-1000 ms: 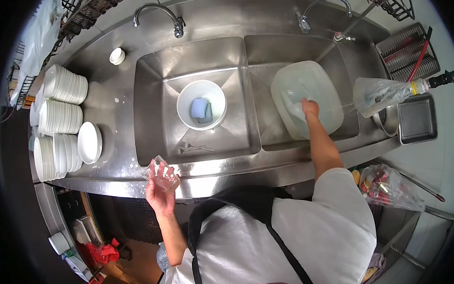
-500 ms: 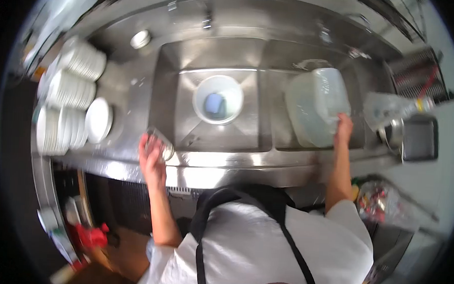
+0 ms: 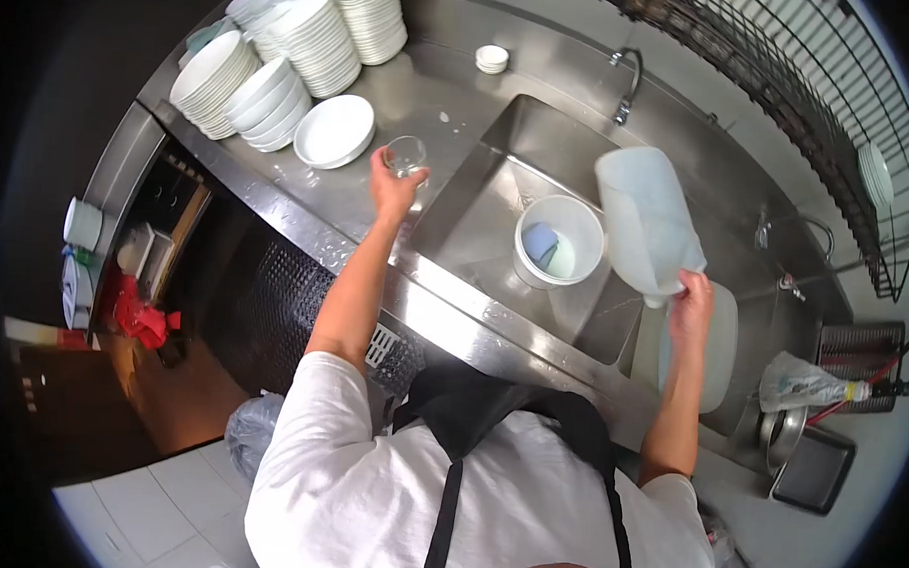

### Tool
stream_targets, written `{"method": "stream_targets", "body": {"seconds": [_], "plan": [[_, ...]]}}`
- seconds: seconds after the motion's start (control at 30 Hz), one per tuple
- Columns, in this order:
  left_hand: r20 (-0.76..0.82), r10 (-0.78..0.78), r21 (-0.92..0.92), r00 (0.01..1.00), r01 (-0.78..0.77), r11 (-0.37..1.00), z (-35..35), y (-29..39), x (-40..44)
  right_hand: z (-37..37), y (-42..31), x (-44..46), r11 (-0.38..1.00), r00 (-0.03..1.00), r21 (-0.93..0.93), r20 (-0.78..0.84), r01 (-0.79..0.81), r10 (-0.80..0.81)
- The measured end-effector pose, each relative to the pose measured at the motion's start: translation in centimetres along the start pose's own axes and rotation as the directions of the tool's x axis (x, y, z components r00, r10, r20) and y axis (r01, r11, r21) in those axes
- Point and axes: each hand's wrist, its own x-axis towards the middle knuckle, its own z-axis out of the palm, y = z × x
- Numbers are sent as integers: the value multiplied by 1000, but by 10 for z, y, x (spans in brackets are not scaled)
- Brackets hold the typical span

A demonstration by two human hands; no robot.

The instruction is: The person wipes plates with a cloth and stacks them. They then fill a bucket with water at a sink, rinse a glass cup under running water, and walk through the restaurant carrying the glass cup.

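My left hand [image 3: 393, 194] is closed around a clear drinking glass [image 3: 406, 154], above the steel counter and just right of a white bowl [image 3: 336, 132]. My right hand [image 3: 691, 310] grips the near end of a long translucent plastic container [image 3: 642, 215], raised and tilted over the sinks. In the left sink basin [image 3: 467, 224] stands a white bucket [image 3: 531, 269] with a blue sponge [image 3: 540, 241] inside. Below the raised container, a second translucent tub [image 3: 715, 343] sits in the right basin, partly hidden by my right hand and forearm.
Stacks of white dishes [image 3: 308, 44] fill the counter's far left. Small white dishes [image 3: 491, 58] stand behind the sink, near a faucet [image 3: 632, 85]. A wire rack [image 3: 872, 68] hangs at upper right. Metal pans [image 3: 814, 470] and a bagged item [image 3: 806, 384] lie at right.
The view has turned toward the left. My left hand has carried the glass from the counter's front edge to beside the white bowl. My right hand has lifted the container away from the tub.
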Motion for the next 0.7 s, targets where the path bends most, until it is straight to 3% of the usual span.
{"method": "stream_targets", "body": {"seconds": [0.1, 0.2, 0.23, 0.3, 0.33, 0.43, 0.47, 0.5, 0.53, 0.57, 0.6, 0.67, 0.7], "plan": [[65, 8, 7, 998, -8, 1000, -4, -13, 11, 75, -14, 2, 999, 987, 8, 159, -37, 35], [-12, 55, 116, 998, -53, 992, -22, -16, 3, 136, -28, 0, 995, 943, -96, 327, -25, 56], [-80, 128, 33, 989, -126, 992, -32, -18, -2, 154, -31, 1, 990, 921, -137, 384, -9, 62], [-155, 36, -124, 987, -55, 991, -70, -10, -33, 185, -33, 0, 986, 892, -167, 442, -18, 91], [-251, 60, -140, 966, -97, 985, -89, -11, -49, 197, -33, 0, 983, 876, -184, 470, -23, 108], [-537, 24, -243, 843, -182, 953, -144, -48, -99, 225, -32, 0, 958, 848, -284, 517, 37, 121], [-626, 20, -163, 779, -156, 974, -161, -63, -117, 233, -33, 0, 947, 843, -317, 522, 54, 126], [-651, -23, -213, 759, -154, 965, -178, -91, -138, 238, -32, 2, 925, 839, -367, 529, 93, 126], [-668, -42, -167, 743, -94, 981, -191, -113, -161, 241, -32, 4, 900, 835, -416, 536, 130, 127], [-655, -75, -15, 752, 86, 996, -203, -130, -187, 244, -30, 5, 871, 831, -462, 542, 167, 128], [-635, -169, -29, 753, 196, 980, -211, -160, -212, 248, -29, 5, 878, 835, -446, 540, 174, 109], [-535, -200, 349, 821, 431, 832, -223, -222, -271, 255, -26, 3, 890, 842, -413, 535, 193, 66], [-401, -444, 398, 801, 589, 703, -230, -249, -299, 258, -26, 3, 882, 842, -426, 535, 203, 65]]}}
